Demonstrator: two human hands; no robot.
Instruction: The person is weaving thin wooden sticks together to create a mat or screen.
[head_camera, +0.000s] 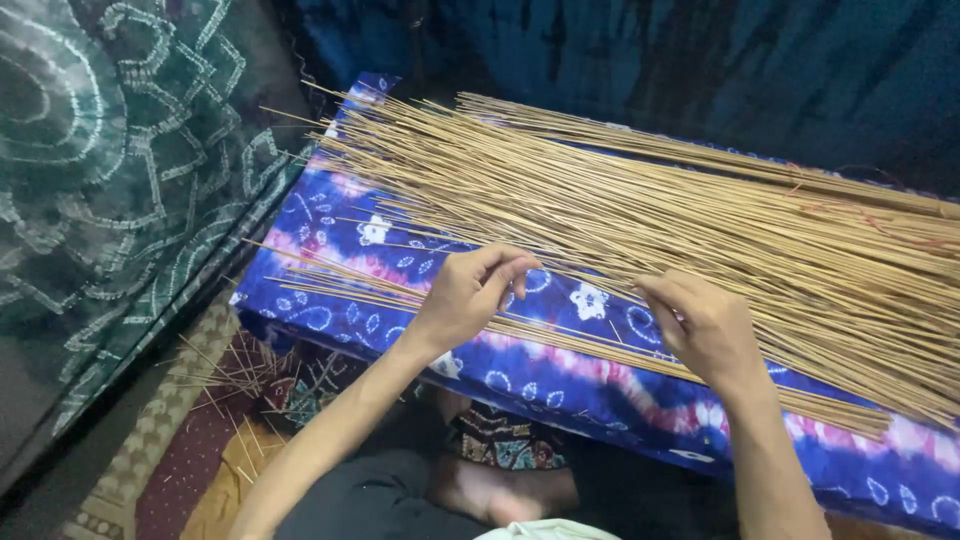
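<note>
A wide spread of long, thin tan sticks (640, 200) lies fanned across a blue and purple tie-dye cloth (330, 290) that covers a low raised surface. My left hand (470, 295) hovers over the near side of the sticks, its thumb and fingers pinched on one thin stick. To its right, my right hand (705, 325) also has its fingertips pinched on a thin stick near the front row. A smaller band of sticks (420, 300) runs along the cloth's near edge under both hands.
A dark green patterned cloth (110, 180) hangs at the left. Dark blue fabric (700, 60) backs the scene. Loose stick pieces (235, 375) litter a patterned mat on the floor at lower left. My bare foot (500, 490) rests below the covered surface.
</note>
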